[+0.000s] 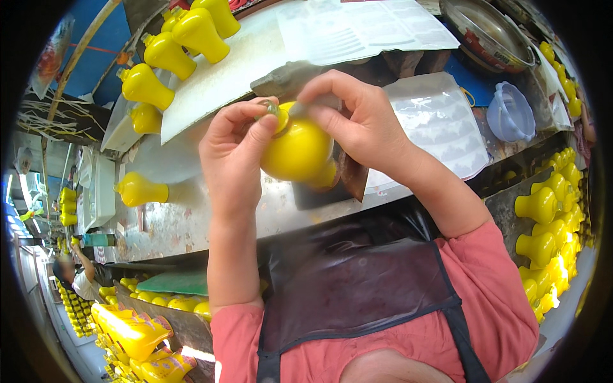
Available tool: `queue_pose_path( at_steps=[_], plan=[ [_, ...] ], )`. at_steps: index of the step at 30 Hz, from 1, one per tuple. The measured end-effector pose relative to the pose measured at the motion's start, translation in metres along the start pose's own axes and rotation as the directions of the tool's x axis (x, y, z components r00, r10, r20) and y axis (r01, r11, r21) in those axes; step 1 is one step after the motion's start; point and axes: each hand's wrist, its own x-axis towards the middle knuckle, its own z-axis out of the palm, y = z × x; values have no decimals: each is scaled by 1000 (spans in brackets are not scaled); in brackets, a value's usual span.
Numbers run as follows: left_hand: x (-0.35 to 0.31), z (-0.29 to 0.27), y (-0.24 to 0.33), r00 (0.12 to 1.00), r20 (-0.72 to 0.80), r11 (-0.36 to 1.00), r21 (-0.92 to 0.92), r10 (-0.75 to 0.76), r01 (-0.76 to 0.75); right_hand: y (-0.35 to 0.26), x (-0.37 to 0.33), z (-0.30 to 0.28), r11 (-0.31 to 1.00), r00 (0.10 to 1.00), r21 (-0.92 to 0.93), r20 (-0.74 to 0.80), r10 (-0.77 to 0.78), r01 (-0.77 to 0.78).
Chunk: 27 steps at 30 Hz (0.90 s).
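A glossy yellow vase (297,153) with a rounded shoulder is tilted over the table in front of me. My left hand (231,137) is closed around its narrow neck, thumb and fingers pinching near the clear rim. At the vase's shoulder, my right hand (364,118) has thumb and fingertips pinched together. A small greyish patch shows at those fingertips, too blurred to name. The vase's foot points down toward a dark block (325,195) on the table. Left of my left hand, another yellow vase (142,189) lies on the metal tabletop (185,220).
Several yellow vases (201,33) stand on a white board (252,54) at the far left. A patterned clear sheet (437,124), a lilac basket (511,112) and a metal basin (488,32) are to the right. More vases (539,207) crowd the right side; another person (86,284) is at far left.
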Motion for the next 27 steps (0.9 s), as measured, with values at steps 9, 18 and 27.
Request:
queue_pose_path(
  at_steps=[9,18,27],
  plan=[
    [1,-9,-13,995,-14,990,-107,-95,93,18,39,0,983,958,-132,242,155,-126],
    [1,-12,-21,997,11,994,-74,-79,80,15,47,2,958,921,-117,268,284,-262],
    [-3,-10,-21,993,-7,981,-159,-116,113,14,48,0,956,914,-121,283,292,-268]
  ],
)
